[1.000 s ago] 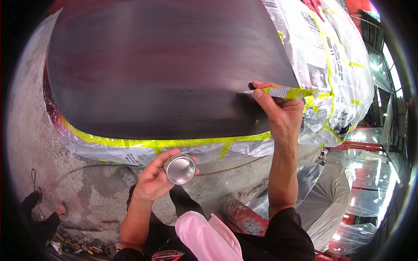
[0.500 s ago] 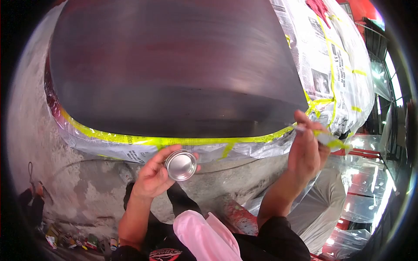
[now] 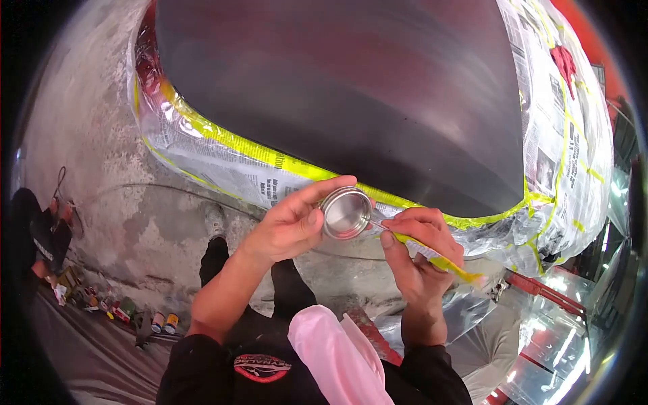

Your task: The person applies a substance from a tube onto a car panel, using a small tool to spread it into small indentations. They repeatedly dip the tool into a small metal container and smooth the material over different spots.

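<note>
A small round metal tin is in my left hand, its fingers curled round the rim and its mouth tipped toward me. My right hand pinches a slim tool with a thin metal end and a yellow-and-white handle; its exact kind I cannot tell. The tool's thin end meets the tin's right rim. Both hands are over the near edge of a dark, dull-sanded car panel, bordered by yellow masking tape and newspaper under plastic.
A pink cloth hangs at my chest. Another person is at the far left, near several small bottles and cans on the floor. Newspaper and plastic cover the car's right side, with a red cloth on top.
My right hand has brought the tool from the panel's right corner leftward to the tin. My left hand has raised the tin up and to the right. The view has turned.
</note>
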Motion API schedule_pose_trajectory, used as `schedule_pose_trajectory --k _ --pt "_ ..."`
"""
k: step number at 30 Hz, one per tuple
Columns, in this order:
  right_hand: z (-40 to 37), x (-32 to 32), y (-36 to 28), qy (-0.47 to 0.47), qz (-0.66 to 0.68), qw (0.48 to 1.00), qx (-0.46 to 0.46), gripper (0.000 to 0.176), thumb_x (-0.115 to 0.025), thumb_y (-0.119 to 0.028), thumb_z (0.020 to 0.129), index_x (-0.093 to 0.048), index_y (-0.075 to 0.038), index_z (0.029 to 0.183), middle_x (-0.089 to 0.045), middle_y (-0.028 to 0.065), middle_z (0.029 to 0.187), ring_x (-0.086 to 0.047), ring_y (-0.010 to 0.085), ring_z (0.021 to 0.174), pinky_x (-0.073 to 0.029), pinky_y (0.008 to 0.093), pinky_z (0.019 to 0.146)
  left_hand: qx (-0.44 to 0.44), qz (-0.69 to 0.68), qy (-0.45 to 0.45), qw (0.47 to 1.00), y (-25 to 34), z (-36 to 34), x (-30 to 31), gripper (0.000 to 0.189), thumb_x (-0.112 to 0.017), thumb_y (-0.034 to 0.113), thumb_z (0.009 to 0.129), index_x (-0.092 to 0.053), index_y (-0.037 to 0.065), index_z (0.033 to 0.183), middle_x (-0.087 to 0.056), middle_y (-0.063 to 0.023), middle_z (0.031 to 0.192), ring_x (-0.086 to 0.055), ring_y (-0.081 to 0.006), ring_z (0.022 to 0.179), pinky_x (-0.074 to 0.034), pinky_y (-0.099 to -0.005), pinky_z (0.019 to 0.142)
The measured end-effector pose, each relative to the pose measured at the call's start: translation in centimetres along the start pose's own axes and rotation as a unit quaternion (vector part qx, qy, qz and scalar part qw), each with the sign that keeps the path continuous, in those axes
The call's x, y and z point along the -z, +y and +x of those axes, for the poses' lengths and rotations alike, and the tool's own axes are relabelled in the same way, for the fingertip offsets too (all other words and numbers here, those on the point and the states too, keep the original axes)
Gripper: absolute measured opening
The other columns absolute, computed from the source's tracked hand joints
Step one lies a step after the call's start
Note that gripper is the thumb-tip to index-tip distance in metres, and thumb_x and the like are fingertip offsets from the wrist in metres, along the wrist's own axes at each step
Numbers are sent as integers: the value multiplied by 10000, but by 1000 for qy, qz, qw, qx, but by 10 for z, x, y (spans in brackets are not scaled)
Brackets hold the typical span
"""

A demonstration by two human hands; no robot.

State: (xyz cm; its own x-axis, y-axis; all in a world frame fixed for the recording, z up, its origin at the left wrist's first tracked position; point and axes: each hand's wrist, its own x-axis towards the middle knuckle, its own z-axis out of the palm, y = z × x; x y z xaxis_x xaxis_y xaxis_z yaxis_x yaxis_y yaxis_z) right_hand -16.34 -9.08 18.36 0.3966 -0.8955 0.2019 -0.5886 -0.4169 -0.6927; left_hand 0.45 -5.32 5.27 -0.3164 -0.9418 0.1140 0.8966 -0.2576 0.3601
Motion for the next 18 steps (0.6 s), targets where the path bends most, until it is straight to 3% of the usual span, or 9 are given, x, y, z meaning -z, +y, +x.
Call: schedule_pose_trajectory --k 4,6,7,9,10,12,15,18 --pt "-2 -1 5 -23 -6 1000 1 195 -740 52 685 -705 -19 864 -662 114 843 -626 206 815 -485 302 741 -8 -2 -17 1000 3 -2 -3 649 -513 321 974 -239 26 1484 -400 -325 1404 -399 -375 1341 -332 -467 1083" --pt "-2 -2 5 -36 20 999 -20 191 -742 47 688 -704 -14 865 -660 115 840 -624 209 822 -484 302 749 -19 -39 -16 999 2 -2 -5 628 -528 259 983 -246 0 1481 -479 -157 1379 -464 -250 1286 -398 -386 1042" --pt "-2 -1 4 -36 14 999 -18 191 -742 47 688 -704 -14 865 -660 115 840 -624 209 822 -484 302 749 -22 -42 -21 999 1 -4 -4 628 -528 259 983 -246 0 1481 -479 -157 1379 -464 -250 1286 -398 -386 1042" --pt "-2 1 2 -47 20 999 -11 181 -733 55 698 -688 0 865 -663 132 872 -625 220 857 -490 314 769 -7 -11 -2 1000 -1 -7 -1 626 -512 302 974 -253 37 1479 -399 -324 1405 -400 -384 1338 -331 -479 1085" --pt "-4 2 2 -48 16 999 -9 181 -733 55 698 -688 0 865 -663 132 872 -625 220 857 -490 314 769 -10 -14 -4 1000 -2 -7 0 626 -512 302 974 -253 37 1479 -399 -324 1405 -400 -384 1338 -331 -479 1085" --pt "-10 4 3 9 208 971 -117 186 -737 31 701 -706 -15 879 -681 121 938 -624 203 898 -493 321 768 -15 -6 0 1000 -4 -7 1 627 -520 302 970 -258 41 1477 -402 -314 1408 -419 -386 1322 -338 -486 1081" --pt "-11 0 -4 48 317 930 -180 152 -713 55 727 -696 16 873 -675 155 969 -618 208 926 -486 327 793 14 -31 4 999 -10 -13 7 625 -526 293 967 -264 37 1474 -409 -305 1407 -454 -385 1294 -348 -480 1074" --pt "-14 4 -4 25 351 916 -191 168 -690 86 736 -689 9 885 -672 165 995 -623 224 956 -486 339 846 20 -55 -6 998 -14 -19 7 615 -529 278 967 -272 37 1471 -418 -296 1404 -483 -387 1267 -360 -471 1067"
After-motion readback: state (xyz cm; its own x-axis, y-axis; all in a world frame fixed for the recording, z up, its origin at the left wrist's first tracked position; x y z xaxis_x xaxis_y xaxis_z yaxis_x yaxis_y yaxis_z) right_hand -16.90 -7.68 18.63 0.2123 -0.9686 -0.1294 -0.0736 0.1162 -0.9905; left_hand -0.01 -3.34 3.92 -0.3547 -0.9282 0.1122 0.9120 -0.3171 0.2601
